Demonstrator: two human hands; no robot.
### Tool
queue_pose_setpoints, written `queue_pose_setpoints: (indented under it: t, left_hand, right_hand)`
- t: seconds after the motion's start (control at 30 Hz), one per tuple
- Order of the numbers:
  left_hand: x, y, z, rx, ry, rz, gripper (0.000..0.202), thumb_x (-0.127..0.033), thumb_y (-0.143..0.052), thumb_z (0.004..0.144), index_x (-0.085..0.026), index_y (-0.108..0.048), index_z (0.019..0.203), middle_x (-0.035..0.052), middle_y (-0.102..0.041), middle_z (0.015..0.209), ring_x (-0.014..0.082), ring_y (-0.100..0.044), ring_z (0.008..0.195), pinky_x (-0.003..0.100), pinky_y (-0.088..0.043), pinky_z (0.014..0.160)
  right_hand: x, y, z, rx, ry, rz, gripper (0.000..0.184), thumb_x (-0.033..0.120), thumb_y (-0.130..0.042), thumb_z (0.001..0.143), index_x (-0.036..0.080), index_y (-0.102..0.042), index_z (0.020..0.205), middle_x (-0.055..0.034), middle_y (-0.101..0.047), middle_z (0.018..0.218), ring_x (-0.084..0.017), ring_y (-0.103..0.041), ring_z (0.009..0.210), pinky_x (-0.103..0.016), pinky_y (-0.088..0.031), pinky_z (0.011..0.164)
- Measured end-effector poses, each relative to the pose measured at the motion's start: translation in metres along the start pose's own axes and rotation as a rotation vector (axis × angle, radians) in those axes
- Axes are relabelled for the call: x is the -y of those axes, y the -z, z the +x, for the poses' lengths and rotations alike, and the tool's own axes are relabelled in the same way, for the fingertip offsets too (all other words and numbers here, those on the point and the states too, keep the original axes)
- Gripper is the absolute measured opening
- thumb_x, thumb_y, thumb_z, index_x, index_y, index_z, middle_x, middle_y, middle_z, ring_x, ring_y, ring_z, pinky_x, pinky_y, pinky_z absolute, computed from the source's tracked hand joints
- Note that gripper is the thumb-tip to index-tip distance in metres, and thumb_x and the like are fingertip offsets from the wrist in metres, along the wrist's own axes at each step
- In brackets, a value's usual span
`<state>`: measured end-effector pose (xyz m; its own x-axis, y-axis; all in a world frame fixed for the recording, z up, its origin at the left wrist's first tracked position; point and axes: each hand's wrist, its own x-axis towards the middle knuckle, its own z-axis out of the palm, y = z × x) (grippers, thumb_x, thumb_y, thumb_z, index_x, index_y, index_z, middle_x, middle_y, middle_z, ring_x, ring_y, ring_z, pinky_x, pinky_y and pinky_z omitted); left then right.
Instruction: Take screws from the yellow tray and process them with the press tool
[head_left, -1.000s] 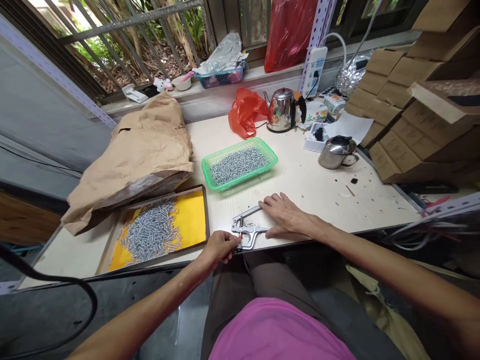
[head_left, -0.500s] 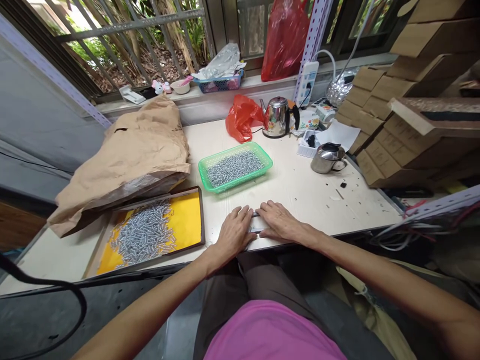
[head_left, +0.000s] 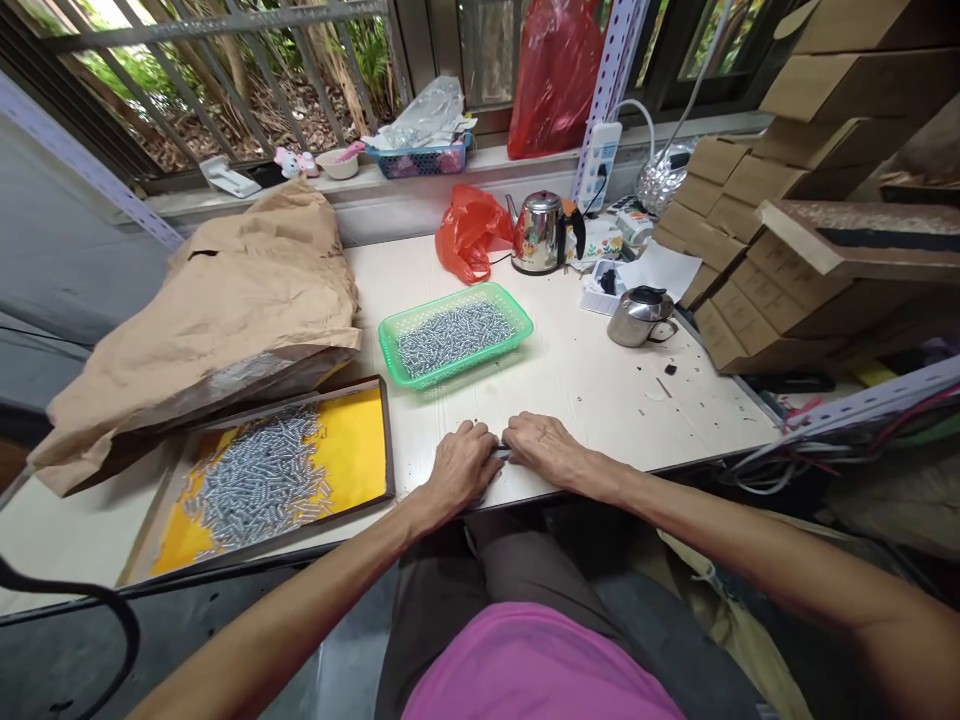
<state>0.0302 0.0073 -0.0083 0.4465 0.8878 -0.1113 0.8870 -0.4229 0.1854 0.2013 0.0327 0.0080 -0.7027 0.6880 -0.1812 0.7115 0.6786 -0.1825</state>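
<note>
My left hand [head_left: 461, 462] and my right hand [head_left: 546, 450] are close together at the table's front edge, fingers curled. Between them shows a thin dark grey bar [head_left: 502, 452], gripped from both sides; most of it is hidden under the fingers. Beyond my hands stands a green plastic basket [head_left: 459, 375] of small silvery metal pieces [head_left: 454, 335], too small to tell whether pins or springs. Left of my left hand, a shallow tray [head_left: 389, 440] lined in yellow holds a heap of similar silvery pieces [head_left: 259, 480].
A large brown paper sack [head_left: 217, 290] lies behind the tray. Farther back are a red plastic bag [head_left: 469, 235], a steel kettle [head_left: 538, 235] and a small steel pot [head_left: 637, 320]. Cardboard boxes [head_left: 757, 310] are stacked at the right. Small dark scraps [head_left: 670, 370] dot the table.
My hands have drawn closer together, with fingers more curled around the dark bar, so less of it shows. The whole view has shifted slightly; the basket and tray appear farther left.
</note>
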Motion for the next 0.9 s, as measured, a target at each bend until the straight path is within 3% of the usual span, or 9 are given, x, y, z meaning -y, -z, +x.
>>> queue_pose_setpoints:
  t: [0.1,0.23,0.33,0.4,0.53,0.7,0.8,0.9]
  left_hand:
    - [-0.001,0.000,0.001,0.001,0.035,-0.002,0.018,-0.033,-0.054,0.089,-0.019,-0.063,0.092,0.0074,-0.061,0.094,0.0237,-0.052,0.095,0.033,-0.045,0.073]
    - [-0.001,0.002,-0.002,-0.021,0.052,0.023,0.025,-0.035,-0.059,0.085,-0.019,-0.061,0.104,0.0083,-0.061,0.102,0.0254,-0.052,0.099,0.034,-0.048,0.075]
    - [-0.001,-0.003,-0.007,-0.068,0.068,-0.013,0.037,-0.035,-0.063,0.082,-0.018,-0.057,0.114,0.0101,-0.061,0.114,0.0274,-0.052,0.105,0.038,-0.049,0.083]
    - [-0.005,-0.010,-0.013,-0.125,0.083,-0.049,0.041,-0.030,-0.063,0.083,-0.015,-0.054,0.120,0.0137,-0.055,0.129,0.0295,-0.049,0.117,0.043,-0.046,0.094]
    - [-0.023,-0.029,-0.028,-0.218,-0.040,-0.172,0.039,-0.026,-0.053,0.090,-0.015,-0.051,0.127,0.0150,-0.044,0.143,0.0299,-0.034,0.137,0.048,-0.034,0.109]
    - [-0.047,-0.039,-0.042,-0.230,-0.112,-0.318,0.048,-0.042,-0.050,0.092,-0.019,-0.045,0.134,0.0139,-0.052,0.137,0.0286,-0.039,0.135,0.053,-0.030,0.111]
    - [-0.050,-0.039,-0.044,-0.250,-0.095,-0.346,0.051,-0.046,-0.051,0.090,-0.019,-0.045,0.134,0.0147,-0.053,0.135,0.0298,-0.038,0.135,0.055,-0.028,0.112]
    - [-0.052,-0.041,-0.047,-0.249,-0.147,-0.344,0.056,-0.048,-0.053,0.089,-0.019,-0.043,0.135,0.0161,-0.046,0.141,0.0318,-0.034,0.137,0.054,-0.029,0.111]
  right_hand:
    - [-0.004,-0.007,0.003,-0.042,0.009,-0.005,0.011,0.021,-0.057,0.091,0.015,-0.064,0.095,-0.0076,-0.063,0.096,-0.020,-0.055,0.093,-0.028,-0.039,0.073]
    - [-0.019,0.001,0.007,-0.053,0.073,0.029,0.022,0.032,-0.065,0.086,0.015,-0.065,0.100,-0.0076,-0.062,0.097,-0.020,-0.055,0.092,-0.027,-0.039,0.074]
    - [-0.030,0.010,0.013,-0.020,0.136,0.090,0.023,0.034,-0.062,0.088,0.017,-0.065,0.103,-0.0064,-0.062,0.095,-0.018,-0.056,0.088,-0.026,-0.039,0.073]
    - [-0.031,0.011,0.018,-0.066,0.076,0.050,0.015,0.026,-0.058,0.091,0.017,-0.065,0.100,-0.0072,-0.062,0.096,-0.018,-0.055,0.092,-0.026,-0.039,0.075]
    - [-0.028,0.005,0.031,-0.130,-0.008,-0.104,0.008,0.017,-0.057,0.089,0.016,-0.065,0.092,-0.0081,-0.063,0.097,-0.021,-0.053,0.095,-0.028,-0.036,0.075]
    - [-0.038,0.007,0.050,-0.177,0.022,-0.143,0.008,0.019,-0.057,0.090,0.016,-0.063,0.090,-0.0071,-0.064,0.096,-0.021,-0.052,0.092,-0.030,-0.033,0.077]
    - [-0.031,0.011,0.054,-0.162,-0.007,-0.163,0.010,0.016,-0.054,0.090,0.015,-0.064,0.090,-0.0080,-0.064,0.094,-0.021,-0.052,0.090,-0.032,-0.033,0.075]
    - [-0.001,0.011,0.051,-0.139,0.163,-0.159,0.014,0.018,-0.053,0.090,0.019,-0.066,0.095,-0.0074,-0.061,0.097,-0.021,-0.050,0.091,-0.032,-0.033,0.072]
